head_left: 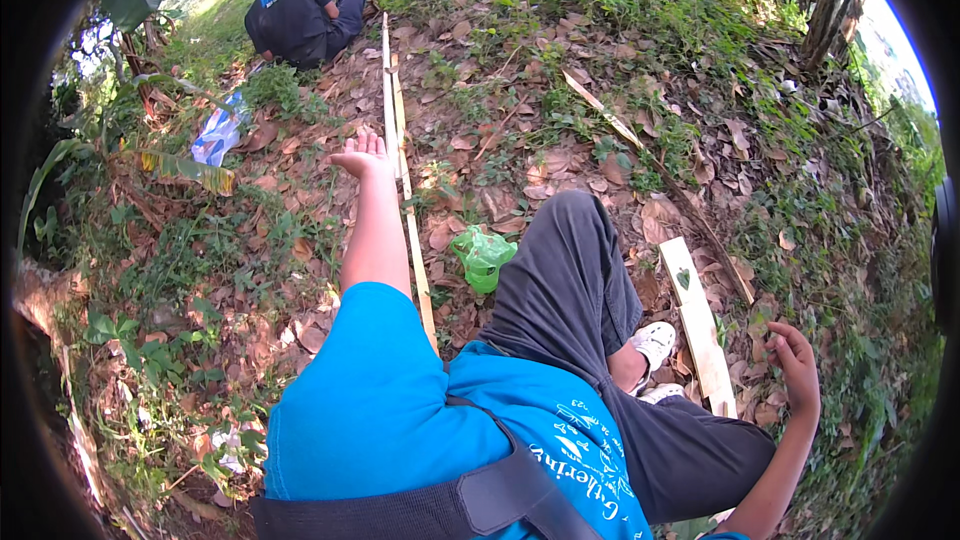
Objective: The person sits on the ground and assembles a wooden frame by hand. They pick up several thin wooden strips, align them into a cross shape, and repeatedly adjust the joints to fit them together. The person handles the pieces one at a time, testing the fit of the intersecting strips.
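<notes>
My left arm reaches forward, its hand (362, 153) palm up with the fingers stretched apart and nothing on the palm. Right beside that hand runs a pair of long, thin pale strips (411, 215), perhaps split bamboo or wood, lying on the leafy ground. Out to the right, my right hand (797, 368) has its fingers curled with the tips close together. Something tiny may be pinched there, too small to name. Nearest to it is a pale flat board (704, 345), made of overlapping pieces, with a green leaf (684, 278) on top.
A green plastic bag (483, 258) lies by my bent knee. Another person (298, 15) sits at the far left, near a blue-and-white plastic bag (218, 133). A long dark stick (690, 208) crosses the ground at right. Tree trunks (832, 10) stand far right.
</notes>
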A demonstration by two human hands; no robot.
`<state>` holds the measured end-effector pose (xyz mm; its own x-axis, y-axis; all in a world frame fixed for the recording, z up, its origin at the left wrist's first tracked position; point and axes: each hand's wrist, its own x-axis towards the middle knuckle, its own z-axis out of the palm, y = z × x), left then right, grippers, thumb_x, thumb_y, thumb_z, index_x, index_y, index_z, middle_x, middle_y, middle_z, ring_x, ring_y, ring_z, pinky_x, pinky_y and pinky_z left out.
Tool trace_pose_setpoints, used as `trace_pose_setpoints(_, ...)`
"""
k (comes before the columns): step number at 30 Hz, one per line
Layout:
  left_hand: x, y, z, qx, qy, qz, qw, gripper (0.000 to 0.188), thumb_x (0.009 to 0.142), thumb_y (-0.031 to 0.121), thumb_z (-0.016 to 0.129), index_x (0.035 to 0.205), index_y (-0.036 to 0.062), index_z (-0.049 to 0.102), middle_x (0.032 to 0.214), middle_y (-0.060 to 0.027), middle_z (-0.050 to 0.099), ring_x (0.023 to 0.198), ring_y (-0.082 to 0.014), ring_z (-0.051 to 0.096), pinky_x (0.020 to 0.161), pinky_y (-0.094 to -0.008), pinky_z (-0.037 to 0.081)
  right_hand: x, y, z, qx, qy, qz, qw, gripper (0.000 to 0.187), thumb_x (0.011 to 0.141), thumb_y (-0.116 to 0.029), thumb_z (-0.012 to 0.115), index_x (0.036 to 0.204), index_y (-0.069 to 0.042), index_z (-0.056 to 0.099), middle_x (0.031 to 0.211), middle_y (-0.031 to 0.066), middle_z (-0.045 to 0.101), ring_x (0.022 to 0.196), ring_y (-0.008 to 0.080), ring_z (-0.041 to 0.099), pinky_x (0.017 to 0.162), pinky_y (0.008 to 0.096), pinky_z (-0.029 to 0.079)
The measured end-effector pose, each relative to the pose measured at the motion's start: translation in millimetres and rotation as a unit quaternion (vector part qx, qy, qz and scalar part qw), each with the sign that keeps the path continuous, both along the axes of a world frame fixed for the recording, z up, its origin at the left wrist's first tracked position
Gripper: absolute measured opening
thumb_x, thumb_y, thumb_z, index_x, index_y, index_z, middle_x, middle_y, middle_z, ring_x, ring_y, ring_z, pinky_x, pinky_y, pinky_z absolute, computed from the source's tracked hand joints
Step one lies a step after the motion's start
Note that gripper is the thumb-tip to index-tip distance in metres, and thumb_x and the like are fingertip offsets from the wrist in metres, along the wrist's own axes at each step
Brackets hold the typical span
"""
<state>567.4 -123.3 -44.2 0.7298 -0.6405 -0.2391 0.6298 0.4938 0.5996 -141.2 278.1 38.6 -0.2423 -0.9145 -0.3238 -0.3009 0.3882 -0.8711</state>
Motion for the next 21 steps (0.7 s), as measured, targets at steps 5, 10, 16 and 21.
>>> trace_pose_setpoints(5,-7.2,-1.1,2.3,0.003,0.001,-0.002,1.0,0.098,0.097,0.079,0.013,0.154,0.0011,0.032,0.148,-0.0233,0.045,0.135,-0.0389,0.048,0.118,-0.0517,0.037,-0.2,1.4,0.4,0.003,0.003,-0.008,1.0,0.029,0.105,-0.017,0.055,0.131,-0.006,0.064,0.097,-0.0014,0.066,0.084,0.0071,0.057,0.08,0.0247,0.048)
trace_pose_setpoints(10,-6.0,-5.8,-5.6,0.001,-0.003,-0.026,1.0,0.101,0.094,0.082,0.01,0.157,0.0037,0.028,0.151,-0.0221,0.044,0.14,-0.0391,0.045,0.12,-0.0516,0.034,-3.4,1.9,-1.8,0.004,0.008,-0.005,1.0,0.03,0.105,-0.017,0.055,0.132,-0.006,0.063,0.098,-0.0008,0.066,0.084,0.0074,0.058,0.08,0.0249,0.049)
trace_pose_setpoints(16,0.2,-12.0,-23.2,0.001,-0.001,-0.046,0.999,0.104,0.092,0.084,0.009,0.159,0.0055,0.025,0.157,-0.0236,0.038,0.144,-0.04,0.041,0.121,-0.0514,0.032,-7.2,3.9,-2.8,0.027,0.015,-0.011,0.999,0.03,0.105,-0.017,0.055,0.132,-0.006,0.063,0.099,-0.0002,0.067,0.084,0.0075,0.058,0.079,0.0249,0.049)
trace_pose_setpoints(21,-8.8,-16.4,-33.2,0.016,0.01,-0.052,0.998,0.106,0.091,0.085,0.009,0.161,0.0066,0.022,0.159,-0.0241,0.035,0.144,-0.0404,0.04,0.119,-0.0505,0.035,-26.2,14.8,-8.4,0.047,-0.01,-0.06,0.997,0.03,0.106,-0.019,0.054,0.132,-0.008,0.064,0.096,-0.0023,0.064,0.081,0.0062,0.057,0.077,0.0231,0.048)
